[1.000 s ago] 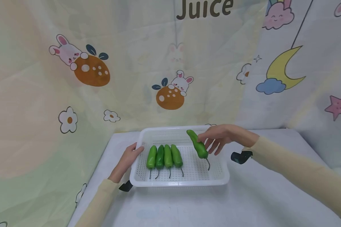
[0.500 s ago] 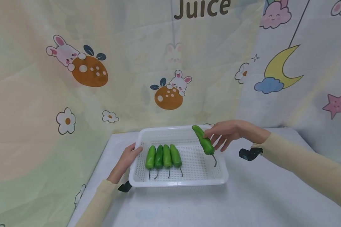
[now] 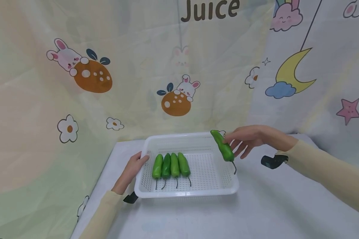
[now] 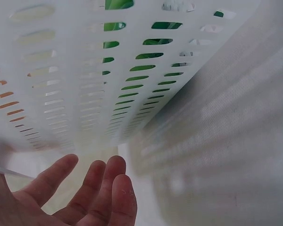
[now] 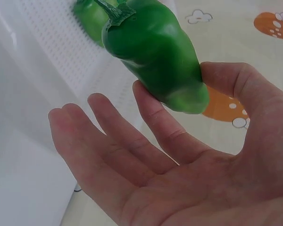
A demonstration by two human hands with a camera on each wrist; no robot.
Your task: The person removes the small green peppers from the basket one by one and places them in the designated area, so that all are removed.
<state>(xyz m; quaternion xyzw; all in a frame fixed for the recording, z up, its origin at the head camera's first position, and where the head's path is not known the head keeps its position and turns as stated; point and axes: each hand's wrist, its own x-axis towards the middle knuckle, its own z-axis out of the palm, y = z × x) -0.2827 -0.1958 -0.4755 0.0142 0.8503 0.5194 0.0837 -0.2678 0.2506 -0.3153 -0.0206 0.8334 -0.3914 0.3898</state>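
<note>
Near four peppers, one hand pinches another pepper.

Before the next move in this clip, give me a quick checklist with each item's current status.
1. Pepper pinched: ok. The right hand pinches the held pepper between thumb and index finger.
2. Basket steadied: ok. The left hand has its thumb over the left rim of the white basket.
3. Other peppers in order: ok. Four peppers lie side by side, stems toward the person.
4. Room beside the row: ok. Bare basket floor shows to its right.
5. Held pepper lined up beside the row: not ok. It appears across the right rim instead.
6. Height above the rim: cannot tell.
</note>
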